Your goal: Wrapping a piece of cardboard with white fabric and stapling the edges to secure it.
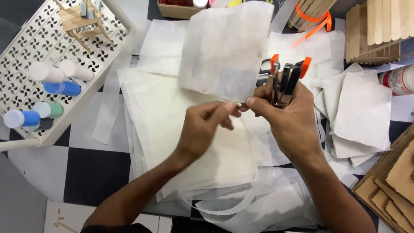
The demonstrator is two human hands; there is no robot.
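A: Which way does the silvery metal stapler with the orange tip (286, 84) point?

B: Its long axis runs nearly up the view, leaning a little toward 1 o'clock, orange end farthest from the person. It sits just right of centre, above the stack of large white tissue sheets (181, 129) on the bench (97, 168).

A: And the hands?

B: The right hand (289, 116) is clamped around the stapler's lower half, and its thumb and forefinger also pinch the bottom edge of the thin white translucent tissue square (224, 47) that stands up toward 12 o'clock. The left hand (205, 125) is curled, fingertips closed on that same lower edge, at 9 o'clock of the right hand and touching it.

A: Around them?

B: At 3 o'clock, a pile of small folded white tissue squares (362, 112). At 10 o'clock, a white perforated tray (26, 56) holding small paint bottles with white, blue and green caps (51, 86). At 1 o'clock, bundles of pale wooden craft sticks (375, 26)
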